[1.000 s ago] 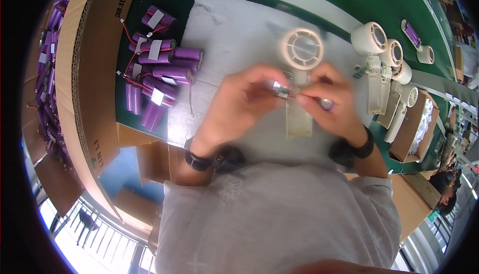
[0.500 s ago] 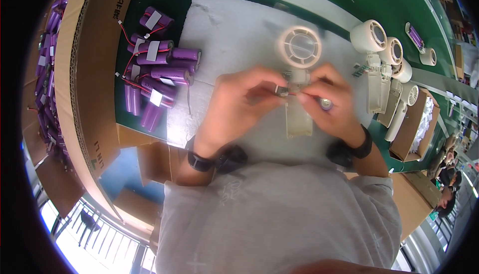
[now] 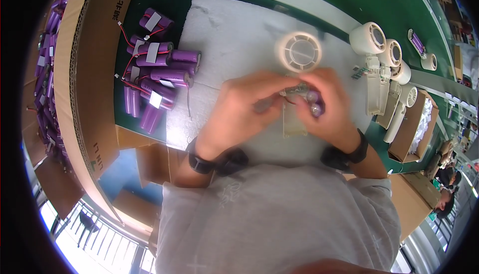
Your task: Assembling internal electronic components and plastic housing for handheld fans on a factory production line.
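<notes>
A cream handheld fan lies on the white foam sheet, its round grille head beyond my hands and its open handle shell beneath them. My left hand pinches a small circuit board above the shell. Inside my curled right hand is a purple battery pack, its round cell ends showing. Its thumb and fingertips meet close to the board and a thin dark wire. The fingers partly hide the board and the wire's ends.
Purple battery packs with red wires are piled at the left, beside a tall cardboard box. At the right stand more fan bodies, a loose green circuit board and an open carton of white pieces.
The battery pack in my right hand has turned so both cell ends show. My hands have drawn together over the handle, and the fan has shifted slightly toward me.
</notes>
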